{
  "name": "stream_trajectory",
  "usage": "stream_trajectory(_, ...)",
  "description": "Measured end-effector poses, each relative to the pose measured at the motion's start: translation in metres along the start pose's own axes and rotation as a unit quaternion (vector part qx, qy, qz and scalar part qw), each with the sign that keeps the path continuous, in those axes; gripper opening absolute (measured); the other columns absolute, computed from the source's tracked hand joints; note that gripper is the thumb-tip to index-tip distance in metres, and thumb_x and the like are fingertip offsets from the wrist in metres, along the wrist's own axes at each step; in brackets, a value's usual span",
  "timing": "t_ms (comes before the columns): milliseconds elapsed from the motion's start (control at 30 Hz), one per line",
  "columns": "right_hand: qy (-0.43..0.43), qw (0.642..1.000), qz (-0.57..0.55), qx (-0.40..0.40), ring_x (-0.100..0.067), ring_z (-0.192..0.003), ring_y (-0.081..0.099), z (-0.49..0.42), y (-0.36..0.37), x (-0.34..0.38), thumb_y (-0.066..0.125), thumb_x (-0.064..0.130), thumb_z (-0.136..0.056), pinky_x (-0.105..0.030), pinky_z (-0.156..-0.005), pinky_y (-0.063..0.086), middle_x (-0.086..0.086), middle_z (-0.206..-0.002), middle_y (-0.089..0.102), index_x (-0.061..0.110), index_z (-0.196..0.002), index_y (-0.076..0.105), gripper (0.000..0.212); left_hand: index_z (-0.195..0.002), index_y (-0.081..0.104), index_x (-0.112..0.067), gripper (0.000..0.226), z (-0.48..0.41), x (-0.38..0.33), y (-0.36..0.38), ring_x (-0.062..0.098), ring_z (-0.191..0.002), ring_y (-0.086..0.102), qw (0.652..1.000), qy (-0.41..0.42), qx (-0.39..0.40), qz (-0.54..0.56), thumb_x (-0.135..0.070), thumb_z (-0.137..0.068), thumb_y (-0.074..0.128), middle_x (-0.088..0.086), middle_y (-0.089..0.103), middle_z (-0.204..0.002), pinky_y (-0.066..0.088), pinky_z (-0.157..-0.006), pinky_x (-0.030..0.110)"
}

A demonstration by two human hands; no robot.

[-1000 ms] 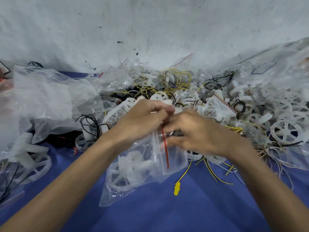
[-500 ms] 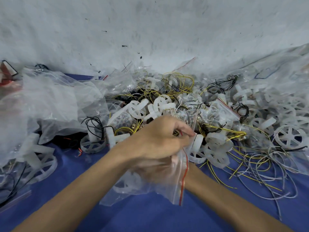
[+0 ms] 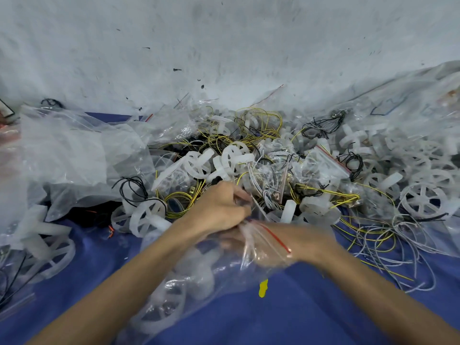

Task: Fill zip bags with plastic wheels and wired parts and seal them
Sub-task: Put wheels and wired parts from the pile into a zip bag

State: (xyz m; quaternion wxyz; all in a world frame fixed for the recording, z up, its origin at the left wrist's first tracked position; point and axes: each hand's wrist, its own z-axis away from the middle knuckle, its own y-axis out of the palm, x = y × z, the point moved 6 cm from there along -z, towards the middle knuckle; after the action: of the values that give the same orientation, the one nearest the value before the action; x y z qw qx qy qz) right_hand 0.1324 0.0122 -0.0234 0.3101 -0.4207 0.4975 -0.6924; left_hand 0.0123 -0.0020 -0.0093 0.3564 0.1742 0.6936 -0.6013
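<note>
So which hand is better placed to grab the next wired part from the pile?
Right, probably. The left hand grips the bag by its mouth, so it's busy. The right hand, blurred and partly behind the plastic, lies nearer the loose wires.

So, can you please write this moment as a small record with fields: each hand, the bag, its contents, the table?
left hand: curled fingers pinch the mouth of the clear plastic zip bag with red strip
right hand: at the bag mouth, blurred; hold unclear
bag contents: white spoked plastic wheels
bag mouth: not sealed
behind: pile of loose white wheels and yellow wires
surface: blue table
</note>
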Motion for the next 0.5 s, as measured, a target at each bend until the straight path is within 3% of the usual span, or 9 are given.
stream_trajectory(67, -0.081, 0.996, -0.043, -0.008, -0.009, -0.07, 0.042, 0.001, -0.019, 0.011, 0.05, 0.018, -0.095, -0.021, -0.071, 0.042, 0.006, -0.069, 0.046, 0.001, -0.106, 0.06, 0.023, -0.085, 0.073, -0.028, 0.017, -0.005, 0.006, 0.003, -0.008, -0.066, 0.056, 1.0, -0.004, 0.002, 0.012, -0.016, -0.083, 0.061, -0.024, 0.063, -0.068, 0.039, -0.06, 0.006)
stream_trajectory(133, -0.12, 0.987, -0.044, -0.099, -0.013, -0.064, 0.055, -0.002, -0.038, 0.009, 0.053, 0.02, -0.092, -0.026, -0.062, 0.045, 0.0, -0.072, 0.065, 0.006, -0.09, 0.069, 0.022, -0.084, 0.071, -0.026, 0.017, -0.007, 0.009, 0.007, 0.0, -0.066, 0.055, 1.0, 0.006, -0.006, -0.02, -0.014, -0.082, 0.06, -0.021, 0.061, -0.063, 0.036, -0.055, 0.008)
stream_trajectory(233, -0.07, 0.952, 0.036, -0.295, -0.013, -0.086, 0.063, -0.002, -0.06, -0.03, 0.054, 0.022, -0.089, -0.028, -0.078, 0.05, -0.001, -0.1, 0.069, 0.013, -0.102, 0.069, 0.022, -0.105, 0.07, -0.021, 0.029, -0.009, 0.012, 0.011, 0.006, -0.085, 0.052, 0.995, 0.015, 0.001, -0.097, -0.012, -0.08, 0.059, -0.009, 0.066, -0.095, 0.037, -0.072, 0.011)
stream_trajectory(267, -0.029, 0.955, 0.107, -0.274, -0.016, -0.095, 0.062, -0.006, -0.057, -0.041, 0.052, 0.028, -0.092, -0.03, -0.082, 0.049, 0.0, -0.109, 0.065, 0.016, -0.109, 0.065, 0.025, -0.11, 0.068, -0.02, 0.032, -0.008, 0.012, 0.012, 0.006, -0.089, 0.051, 0.994, 0.018, 0.004, -0.108, -0.012, -0.08, 0.059, -0.007, 0.066, -0.104, 0.037, -0.079, 0.012)
stream_trajectory(333, 0.079, 0.964, 0.199, -0.155, -0.023, -0.105, 0.058, -0.014, -0.04, -0.064, 0.046, 0.038, -0.092, -0.032, -0.083, 0.047, -0.001, -0.113, 0.061, 0.022, -0.113, 0.061, 0.03, -0.113, 0.067, -0.018, 0.035, -0.005, 0.01, 0.014, 0.009, -0.098, 0.054, 0.99, 0.04, -0.001, -0.133, -0.011, -0.08, 0.058, -0.004, 0.065, -0.113, 0.035, -0.083, 0.013)
stream_trajectory(433, 0.166, 0.958, 0.207, -0.111, -0.031, -0.093, 0.061, -0.008, -0.038, -0.084, 0.046, 0.026, -0.085, -0.032, -0.069, 0.042, -0.007, -0.09, 0.061, 0.015, -0.092, 0.062, 0.021, -0.112, 0.065, -0.015, 0.033, -0.003, 0.009, 0.016, 0.013, -0.11, 0.053, 0.982, 0.07, -0.015, -0.174, -0.012, -0.08, 0.059, -0.001, 0.063, -0.115, 0.035, -0.091, 0.016)
stream_trajectory(500, 0.204, 0.95, 0.22, -0.089, -0.03, -0.093, 0.061, -0.001, -0.046, -0.098, 0.049, 0.018, -0.082, -0.032, -0.071, 0.044, -0.006, -0.084, 0.053, 0.013, -0.089, 0.058, 0.013, -0.106, 0.068, -0.015, 0.028, -0.002, 0.01, 0.016, 0.016, -0.107, 0.054, 0.981, 0.079, -0.02, -0.178, -0.01, -0.079, 0.059, 0.001, 0.064, -0.11, 0.04, -0.095, 0.024)
